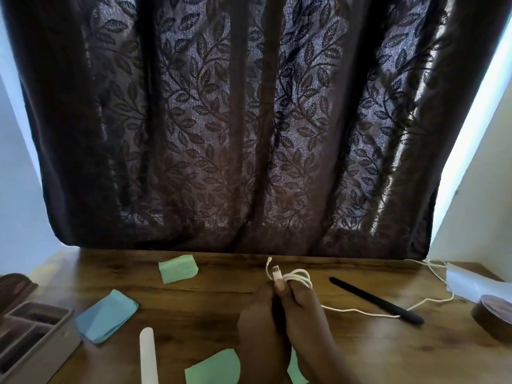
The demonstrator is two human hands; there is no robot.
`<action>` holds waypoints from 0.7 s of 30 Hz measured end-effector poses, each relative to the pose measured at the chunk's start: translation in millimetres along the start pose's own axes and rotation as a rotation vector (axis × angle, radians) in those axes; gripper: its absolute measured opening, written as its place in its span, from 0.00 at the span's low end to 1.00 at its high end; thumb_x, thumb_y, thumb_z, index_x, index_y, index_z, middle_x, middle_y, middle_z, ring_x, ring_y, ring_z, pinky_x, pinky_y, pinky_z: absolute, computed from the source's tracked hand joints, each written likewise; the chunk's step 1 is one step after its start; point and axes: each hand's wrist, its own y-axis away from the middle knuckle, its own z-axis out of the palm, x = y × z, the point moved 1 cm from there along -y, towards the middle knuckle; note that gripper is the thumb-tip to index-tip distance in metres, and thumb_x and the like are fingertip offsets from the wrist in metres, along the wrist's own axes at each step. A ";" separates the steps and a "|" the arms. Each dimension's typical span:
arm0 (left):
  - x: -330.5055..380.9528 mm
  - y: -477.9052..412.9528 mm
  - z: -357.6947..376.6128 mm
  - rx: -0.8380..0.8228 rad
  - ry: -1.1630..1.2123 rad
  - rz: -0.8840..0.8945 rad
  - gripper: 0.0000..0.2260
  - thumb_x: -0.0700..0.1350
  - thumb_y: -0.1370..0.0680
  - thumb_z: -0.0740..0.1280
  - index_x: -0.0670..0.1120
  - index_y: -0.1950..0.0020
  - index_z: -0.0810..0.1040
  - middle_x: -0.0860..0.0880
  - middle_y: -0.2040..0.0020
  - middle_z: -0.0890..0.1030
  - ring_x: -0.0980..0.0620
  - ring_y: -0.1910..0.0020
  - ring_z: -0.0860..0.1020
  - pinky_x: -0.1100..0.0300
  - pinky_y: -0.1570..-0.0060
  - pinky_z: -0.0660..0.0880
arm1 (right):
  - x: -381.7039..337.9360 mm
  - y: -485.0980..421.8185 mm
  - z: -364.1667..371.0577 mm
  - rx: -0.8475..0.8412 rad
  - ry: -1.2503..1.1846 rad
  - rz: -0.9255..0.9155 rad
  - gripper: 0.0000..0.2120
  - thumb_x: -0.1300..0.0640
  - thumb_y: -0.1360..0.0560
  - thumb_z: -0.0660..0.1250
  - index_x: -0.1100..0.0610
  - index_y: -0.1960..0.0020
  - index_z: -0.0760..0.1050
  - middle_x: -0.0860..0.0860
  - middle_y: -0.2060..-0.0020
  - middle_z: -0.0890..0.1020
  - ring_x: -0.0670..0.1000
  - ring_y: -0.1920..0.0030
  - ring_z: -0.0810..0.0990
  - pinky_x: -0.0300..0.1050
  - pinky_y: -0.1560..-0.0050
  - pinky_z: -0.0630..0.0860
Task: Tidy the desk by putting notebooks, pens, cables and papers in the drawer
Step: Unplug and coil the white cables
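Both my hands meet over the middle of the wooden desk [360,353]. My right hand [307,317] grips a white cable [296,276] wound in loops, its plug end sticking up. My left hand [257,325] presses against it and also holds the coil. The cable's loose end trails right across the desk to the wall. A black pen [376,300] lies to the right, with the cable running under it. A white pen [148,356] lies at the front left. Green notes [178,268] [213,368] and a blue note [106,315] lie scattered.
A grey divided tray [36,353] stands at the left edge. A brown round tin [496,314] and a white sheet [471,281] sit at the right. A dark leaf-patterned curtain [249,120] hangs behind the desk.
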 end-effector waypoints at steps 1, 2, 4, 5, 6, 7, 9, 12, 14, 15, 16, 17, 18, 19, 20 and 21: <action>0.0 -1.5 -0.1 0.008 -0.083 0.041 0.13 0.45 0.22 0.63 0.49 0.37 0.74 0.53 0.52 0.81 0.59 0.56 0.77 0.76 0.64 0.66 | 0.1 0.2 1.1 0.019 -0.055 0.013 0.11 0.58 0.21 0.57 0.60 0.58 0.75 0.60 0.62 0.80 0.58 0.58 0.80 0.55 0.54 0.76; -0.1 -3.4 0.6 0.014 -0.181 0.098 0.11 0.44 0.24 0.64 0.47 0.42 0.77 0.51 0.55 0.82 0.58 0.60 0.78 0.77 0.69 0.63 | -0.4 0.1 1.7 0.035 -0.117 0.027 0.11 0.58 0.21 0.58 0.59 0.58 0.75 0.63 0.60 0.81 0.61 0.56 0.80 0.57 0.52 0.76; -1.2 -6.4 1.6 0.030 -0.215 0.182 0.13 0.49 0.30 0.62 0.45 0.53 0.81 0.53 0.65 0.81 0.58 0.69 0.78 0.78 0.76 0.59 | -1.9 -0.2 2.5 0.039 -0.204 0.053 0.11 0.58 0.22 0.59 0.58 0.59 0.76 0.65 0.58 0.81 0.61 0.56 0.80 0.58 0.51 0.76; -2.4 -6.3 3.5 0.036 -0.212 0.203 0.15 0.49 0.32 0.59 0.44 0.55 0.81 0.54 0.67 0.80 0.58 0.70 0.78 0.76 0.75 0.63 | -2.5 -0.8 2.5 0.029 -0.234 0.056 0.11 0.58 0.22 0.59 0.58 0.60 0.77 0.63 0.59 0.82 0.59 0.56 0.80 0.56 0.52 0.76; -6.1 -6.6 6.8 0.060 -0.224 0.228 0.16 0.49 0.32 0.58 0.44 0.55 0.81 0.54 0.66 0.80 0.58 0.69 0.78 0.73 0.72 0.67 | -2.8 -1.2 1.9 0.013 -0.266 0.060 0.11 0.59 0.22 0.59 0.57 0.60 0.77 0.60 0.60 0.83 0.56 0.56 0.82 0.52 0.54 0.77; -10.5 -6.3 10.0 0.076 -0.251 0.241 0.16 0.49 0.33 0.58 0.44 0.55 0.81 0.53 0.66 0.80 0.57 0.69 0.78 0.72 0.68 0.69 | -3.4 -1.2 1.1 -0.011 -0.292 0.071 0.12 0.60 0.22 0.58 0.56 0.59 0.78 0.57 0.61 0.84 0.53 0.56 0.82 0.47 0.55 0.77; -18.0 -5.8 14.0 0.082 -0.278 0.265 0.14 0.48 0.33 0.62 0.43 0.54 0.81 0.52 0.64 0.81 0.56 0.67 0.79 0.70 0.63 0.70 | -5.5 -2.0 -1.5 -0.067 -0.316 0.105 0.12 0.60 0.21 0.57 0.58 0.55 0.79 0.55 0.59 0.84 0.50 0.54 0.82 0.42 0.55 0.76; -24.7 -7.4 20.2 0.038 -0.250 0.247 0.17 0.41 0.40 0.78 0.42 0.54 0.81 0.51 0.63 0.81 0.56 0.67 0.80 0.74 0.68 0.69 | -10.1 -5.7 -7.7 -0.144 -0.360 0.171 0.12 0.60 0.20 0.56 0.61 0.52 0.78 0.56 0.56 0.84 0.51 0.51 0.81 0.41 0.56 0.75; -23.5 -8.7 20.4 0.039 -0.245 0.251 0.19 0.40 0.43 0.80 0.42 0.54 0.80 0.51 0.64 0.81 0.57 0.68 0.80 0.75 0.70 0.68 | -10.9 -7.5 -10.7 -0.179 -0.389 0.187 0.12 0.60 0.21 0.57 0.61 0.51 0.79 0.56 0.55 0.84 0.51 0.50 0.81 0.43 0.53 0.75; -20.8 -10.2 17.7 0.068 -0.252 0.279 0.15 0.42 0.39 0.78 0.42 0.55 0.80 0.51 0.65 0.81 0.57 0.70 0.79 0.76 0.70 0.66 | -11.4 -7.8 -11.4 -0.190 -0.397 0.178 0.12 0.60 0.21 0.57 0.60 0.51 0.79 0.56 0.55 0.84 0.51 0.50 0.81 0.43 0.51 0.75; -18.7 -12.2 14.7 0.078 -0.235 0.284 0.10 0.44 0.34 0.71 0.42 0.56 0.79 0.52 0.67 0.80 0.58 0.71 0.78 0.76 0.71 0.65 | -11.7 -7.7 -11.7 -0.202 -0.391 0.158 0.12 0.60 0.21 0.57 0.58 0.52 0.79 0.55 0.55 0.84 0.51 0.50 0.82 0.43 0.49 0.75; -17.4 -15.2 12.5 0.065 -0.211 0.271 0.09 0.46 0.31 0.64 0.42 0.57 0.78 0.51 0.68 0.80 0.58 0.72 0.78 0.77 0.71 0.64 | -12.1 -7.2 -11.4 -0.217 -0.366 0.134 0.12 0.60 0.21 0.57 0.57 0.52 0.79 0.54 0.56 0.84 0.50 0.50 0.82 0.43 0.49 0.75; -17.4 -18.2 11.6 0.040 -0.196 0.262 0.12 0.48 0.31 0.59 0.42 0.57 0.78 0.51 0.68 0.79 0.58 0.73 0.78 0.78 0.72 0.63 | -12.5 -6.4 -10.5 -0.234 -0.321 0.112 0.11 0.60 0.21 0.57 0.55 0.52 0.78 0.52 0.55 0.84 0.49 0.49 0.81 0.43 0.49 0.75; -17.4 -20.5 11.0 0.029 -0.188 0.259 0.15 0.49 0.30 0.56 0.41 0.56 0.78 0.50 0.67 0.80 0.57 0.71 0.78 0.80 0.71 0.63 | -12.7 -5.7 -9.0 -0.243 -0.270 0.095 0.10 0.59 0.20 0.56 0.54 0.51 0.77 0.51 0.54 0.83 0.49 0.49 0.80 0.42 0.50 0.75; -17.2 -22.3 10.8 0.007 -0.169 0.269 0.18 0.50 0.29 0.55 0.40 0.54 0.78 0.48 0.64 0.81 0.56 0.67 0.79 0.81 0.68 0.62 | -12.6 -5.5 -7.5 -0.239 -0.223 0.083 0.10 0.58 0.20 0.56 0.53 0.50 0.76 0.51 0.53 0.83 0.48 0.48 0.80 0.40 0.51 0.75; -16.4 -23.8 9.6 -0.014 -0.146 0.281 0.20 0.52 0.28 0.56 0.39 0.49 0.78 0.47 0.59 0.82 0.53 0.62 0.80 0.79 0.63 0.64 | -11.5 -5.6 -5.5 -0.218 -0.186 0.073 0.09 0.58 0.20 0.56 0.52 0.50 0.75 0.50 0.52 0.82 0.47 0.48 0.79 0.39 0.52 0.74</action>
